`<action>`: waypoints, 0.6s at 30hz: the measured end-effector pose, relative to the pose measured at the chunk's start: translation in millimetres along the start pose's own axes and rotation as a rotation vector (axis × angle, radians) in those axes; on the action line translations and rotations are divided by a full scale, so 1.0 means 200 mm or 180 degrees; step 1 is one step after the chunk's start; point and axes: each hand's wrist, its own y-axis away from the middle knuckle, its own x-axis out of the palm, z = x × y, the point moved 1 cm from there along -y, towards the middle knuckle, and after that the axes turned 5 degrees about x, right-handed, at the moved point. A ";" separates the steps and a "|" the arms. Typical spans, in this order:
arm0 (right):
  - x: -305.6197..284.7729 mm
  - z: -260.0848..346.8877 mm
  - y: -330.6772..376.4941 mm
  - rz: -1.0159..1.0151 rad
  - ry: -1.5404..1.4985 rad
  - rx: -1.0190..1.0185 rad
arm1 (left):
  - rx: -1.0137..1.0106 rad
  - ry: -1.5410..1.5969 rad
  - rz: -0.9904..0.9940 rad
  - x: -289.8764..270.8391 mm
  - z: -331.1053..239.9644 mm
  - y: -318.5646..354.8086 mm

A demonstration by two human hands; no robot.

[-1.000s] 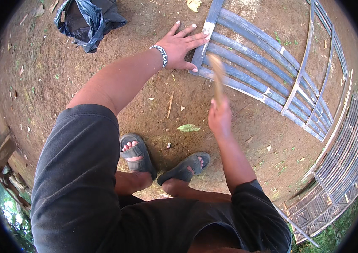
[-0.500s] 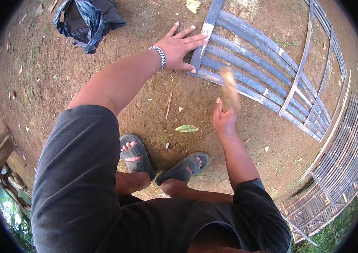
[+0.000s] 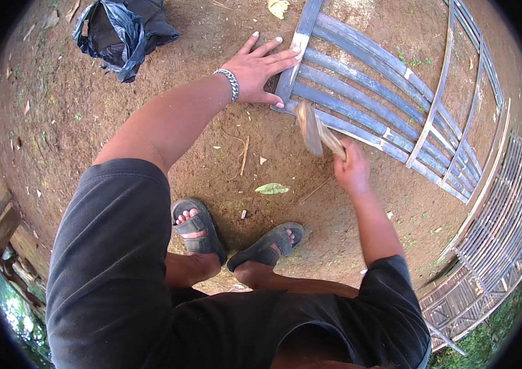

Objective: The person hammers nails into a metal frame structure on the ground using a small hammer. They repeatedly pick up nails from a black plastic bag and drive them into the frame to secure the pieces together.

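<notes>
On bare ground, the slat panel (image 3: 371, 117) is being pinned by the flat, released left hand (image 3: 260, 71); the blurred tool (image 3: 313, 129), possibly a blade, clenched in the right hand (image 3: 352, 172), is being lowered onto it.

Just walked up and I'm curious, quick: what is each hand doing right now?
Left hand: open, fingers spread, pressing flat on the end of the bamboo slat panel.
Right hand: closed around the handle of a wooden-handled tool.

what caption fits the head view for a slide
Left hand pressed flat on a slatted bamboo frame on bare dirt, right hand gripping a wooden-handled tool.
</notes>
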 end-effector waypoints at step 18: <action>-0.29 -0.06 -0.55 -0.0136 0.1289 -0.1758 | 0.0027 -0.0052 0.0230 -0.01 -0.01 -0.02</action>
